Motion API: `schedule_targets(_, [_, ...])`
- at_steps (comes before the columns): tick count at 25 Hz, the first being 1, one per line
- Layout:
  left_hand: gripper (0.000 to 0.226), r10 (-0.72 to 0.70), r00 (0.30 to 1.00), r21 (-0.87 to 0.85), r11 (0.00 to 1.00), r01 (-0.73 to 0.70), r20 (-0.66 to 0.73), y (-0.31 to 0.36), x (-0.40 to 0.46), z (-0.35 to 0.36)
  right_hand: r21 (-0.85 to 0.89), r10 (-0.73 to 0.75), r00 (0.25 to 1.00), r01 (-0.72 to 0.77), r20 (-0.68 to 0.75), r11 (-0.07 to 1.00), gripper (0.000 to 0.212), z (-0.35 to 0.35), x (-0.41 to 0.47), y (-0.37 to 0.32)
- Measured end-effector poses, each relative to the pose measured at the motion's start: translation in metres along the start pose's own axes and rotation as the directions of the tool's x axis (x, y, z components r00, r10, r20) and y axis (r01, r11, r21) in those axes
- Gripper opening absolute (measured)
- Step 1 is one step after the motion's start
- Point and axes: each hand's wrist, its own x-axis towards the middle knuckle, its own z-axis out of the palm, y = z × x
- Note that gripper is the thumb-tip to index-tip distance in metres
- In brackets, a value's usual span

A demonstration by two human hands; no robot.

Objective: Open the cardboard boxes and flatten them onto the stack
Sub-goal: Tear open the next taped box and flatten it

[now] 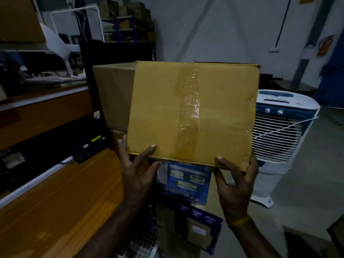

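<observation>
I hold a closed cardboard box point(160, 112) up in front of me in the head view. A strip of clear tape point(189, 112) runs down the middle of its near face, and metal staples line its right edge. My left hand point(136, 168) grips the box's lower left corner, thumb on the near face. My right hand point(236, 185) grips the lower right corner, thumb on the bottom edge and fingers up the right side. Below the box lie flat blue printed cartons point(186, 183), partly hidden by the box and my hands.
A wooden counter point(55, 202) with a small black device point(89, 148) runs along the left. A white air cooler point(279, 138) stands close on the right. A wire-mesh surface point(141, 237) lies below between my arms. Shelving with boxes point(128, 23) stands at the back.
</observation>
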Motion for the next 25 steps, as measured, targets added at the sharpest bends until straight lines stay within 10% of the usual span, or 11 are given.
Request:
schedule_targets(10, [0.035, -0.041, 0.989, 0.081, 0.995, 0.053, -0.144, 0.083, -0.026, -0.127, 0.240, -0.027, 0.999, 0.032, -0.023, 0.970, 0.025, -0.022, -0.018, -0.112])
schedule_targets(25, [0.033, -0.216, 0.845, 0.445, 0.771, 0.455, -0.489, 0.124, -0.085, -0.257, 0.599, -0.166, 0.879, -0.156, 0.447, 0.785, 0.035, 0.085, -0.039, -0.199])
